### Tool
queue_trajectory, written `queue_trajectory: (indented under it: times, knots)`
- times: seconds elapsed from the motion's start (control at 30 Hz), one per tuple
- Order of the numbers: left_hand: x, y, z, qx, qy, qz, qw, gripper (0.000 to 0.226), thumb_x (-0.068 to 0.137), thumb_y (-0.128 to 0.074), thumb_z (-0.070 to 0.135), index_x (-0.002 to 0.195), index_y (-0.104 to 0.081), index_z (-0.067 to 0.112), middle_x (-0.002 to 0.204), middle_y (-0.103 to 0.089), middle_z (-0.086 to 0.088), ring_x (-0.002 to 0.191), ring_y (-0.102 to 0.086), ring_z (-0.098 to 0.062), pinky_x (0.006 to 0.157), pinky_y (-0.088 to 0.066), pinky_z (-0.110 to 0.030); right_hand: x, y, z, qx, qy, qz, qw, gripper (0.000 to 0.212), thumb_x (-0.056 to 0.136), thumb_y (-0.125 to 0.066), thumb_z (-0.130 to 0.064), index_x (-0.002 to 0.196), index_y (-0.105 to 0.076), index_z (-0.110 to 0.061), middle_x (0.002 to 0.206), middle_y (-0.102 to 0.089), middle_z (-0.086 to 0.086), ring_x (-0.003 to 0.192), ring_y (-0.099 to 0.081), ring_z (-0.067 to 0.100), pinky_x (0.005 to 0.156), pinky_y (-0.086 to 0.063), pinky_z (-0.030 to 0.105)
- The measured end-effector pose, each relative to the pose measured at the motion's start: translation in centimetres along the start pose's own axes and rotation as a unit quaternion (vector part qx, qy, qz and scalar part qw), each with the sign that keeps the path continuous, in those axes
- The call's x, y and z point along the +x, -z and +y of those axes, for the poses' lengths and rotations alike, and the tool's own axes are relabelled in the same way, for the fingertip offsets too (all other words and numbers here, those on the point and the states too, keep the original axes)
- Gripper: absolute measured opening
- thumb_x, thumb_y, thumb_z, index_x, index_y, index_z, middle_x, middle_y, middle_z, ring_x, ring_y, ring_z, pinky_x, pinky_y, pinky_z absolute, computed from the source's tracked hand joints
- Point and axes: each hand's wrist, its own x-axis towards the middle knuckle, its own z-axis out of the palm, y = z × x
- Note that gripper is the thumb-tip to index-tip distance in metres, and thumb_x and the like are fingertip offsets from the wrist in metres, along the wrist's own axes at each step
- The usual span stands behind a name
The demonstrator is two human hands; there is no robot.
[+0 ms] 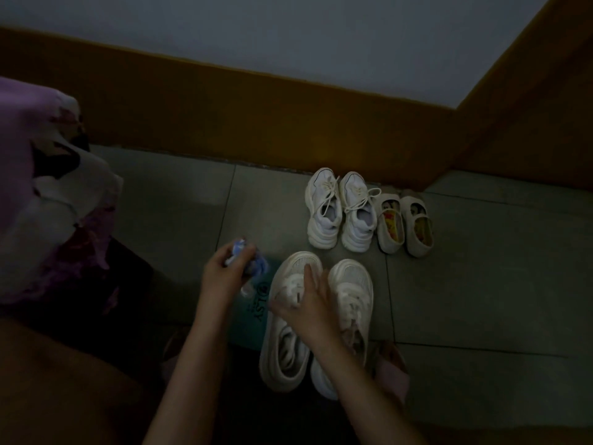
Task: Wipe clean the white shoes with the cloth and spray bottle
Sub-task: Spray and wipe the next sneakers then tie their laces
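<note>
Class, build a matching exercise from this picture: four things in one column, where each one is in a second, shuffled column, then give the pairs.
Things
1. spray bottle
2. nearest white shoe
3. laced sneakers
4. small slip-on shoes

Places
A. farthest right on the floor, patterned insoles
B. gripped by the left hand
C. touched by the right hand
D. near the wall, left of the smallest pair

Pairs: 1-B, 2-C, 3-D, 4-A

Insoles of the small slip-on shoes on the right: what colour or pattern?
The insoles carry a yellow-and-red picture print; head view.
</note>
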Motion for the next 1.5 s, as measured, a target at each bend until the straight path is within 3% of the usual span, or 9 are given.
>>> queue_trajectory:
  times: [0.13,0.33,0.47,0.6,0.77,0.97,1.17,1.33,1.5]
  knots:
    - [0.4,-0.5,0.4,0.092,-0.04,-0.031,0.995,0.037,0.085,-0.058,-0.002,0.122,-0.054,0.002,0.099,-0.058,-0.011,0.075,-0.056,-0.01,0.056,-0.049,-0.007,-0.2,-2.1,-0.4,-0.1,-0.046,0.017,0.994,0.113,0.077,-0.068,-0.05,0.148,0.016,-0.022,0.157,0.019,0.008,0.146,-0.003,0.03,0.112,-0.026,0.041]
    - [1.9,-2.5,0.0,0.18,-0.057,-0.052,0.981,0.04,0.086,-0.059,0.004,0.125,-0.055,0.01,0.112,-0.061,-0.014,0.106,-0.059,-0.027,0.095,-0.049,-0.043,0.0,-1.6,2.2,-0.041,0.036,0.069,0.996,0.076,0.09,-0.057,-0.022,0.15,-0.01,-0.026,0.159,0.005,-0.003,0.146,-0.012,0.018,0.112,-0.027,0.028]
    - [4.0,-4.6,-1.2,0.196,-0.073,-0.07,0.975,0.043,0.083,-0.061,-0.001,0.124,-0.055,0.008,0.107,-0.06,-0.009,0.1,-0.058,-0.023,0.089,-0.052,-0.04,0.2,-1.2,2.8,-0.006,0.053,0.082,0.995,0.072,0.089,-0.058,-0.011,0.148,-0.021,-0.025,0.158,-0.007,-0.004,0.146,-0.006,0.014,0.115,-0.016,0.023]
    - [5.5,-5.6,-2.3,0.235,-0.101,-0.079,0.964,0.032,0.08,-0.062,-0.003,0.11,-0.055,0.007,0.093,-0.056,-0.002,0.084,-0.055,-0.014,0.057,-0.044,-0.005,0.4,-0.8,4.2,0.034,0.066,0.09,0.993,0.068,0.086,-0.061,-0.004,0.144,-0.032,-0.023,0.157,-0.017,-0.003,0.145,-0.011,0.01,0.112,-0.016,0.014]
    - [7.5,-7.1,-2.7,0.306,-0.12,-0.163,0.93,0.023,0.079,-0.061,-0.005,0.097,-0.062,0.008,0.081,-0.058,-0.001,0.068,-0.053,-0.006,0.052,-0.043,-0.006,0.7,-0.5,5.6,0.084,0.079,0.094,0.989,0.06,0.085,-0.058,0.004,0.139,-0.043,-0.019,0.155,-0.023,-0.004,0.143,-0.016,0.007,0.091,-0.012,-0.012]
    - [8.5,-8.5,-2.8,0.394,-0.145,-0.284,0.862,0.022,0.081,-0.065,0.003,0.103,-0.069,0.002,0.096,-0.067,-0.009,0.081,-0.057,-0.012,0.06,-0.035,0.003,0.8,-0.4,6.3,0.147,0.105,0.102,0.978,0.049,0.088,-0.058,-0.004,0.13,-0.049,-0.028,0.143,-0.028,-0.016,0.142,-0.021,0.009,0.113,-0.028,0.025]
    - [8.3,-7.7,-4.5,0.379,-0.137,-0.223,0.888,0.019,0.08,-0.068,0.011,0.098,-0.071,0.006,0.1,-0.07,-0.012,0.091,-0.063,-0.02,0.082,-0.048,-0.028,0.6,-0.4,6.5,0.176,0.091,0.117,0.973,0.049,0.089,-0.055,0.001,0.121,-0.05,-0.034,0.148,-0.033,-0.005,0.139,-0.024,0.005,0.093,-0.027,-0.004]
    - [7.0,-7.0,-5.9,0.364,-0.146,-0.148,0.908,0.014,0.079,-0.068,0.013,0.089,-0.071,0.004,0.09,-0.07,-0.016,0.087,-0.064,-0.03,0.082,-0.051,-0.04,0.7,-0.6,6.8,0.19,0.091,0.129,0.969,0.05,0.087,-0.057,0.002,0.12,-0.052,-0.035,0.143,-0.034,-0.011,0.139,-0.027,0.006,0.113,-0.033,0.031]
    - [5.2,-6.7,-6.6,0.35,-0.174,-0.079,0.917,0.01,0.082,-0.063,0.006,0.085,-0.07,-0.001,0.088,-0.069,-0.018,0.083,-0.063,-0.031,0.079,-0.05,-0.041,0.4,-0.4,6.4,0.217,0.088,0.128,0.964,0.049,0.087,-0.057,0.004,0.112,-0.053,-0.038,0.144,-0.036,-0.006,0.137,-0.031,0.007,0.092,-0.031,-0.004]
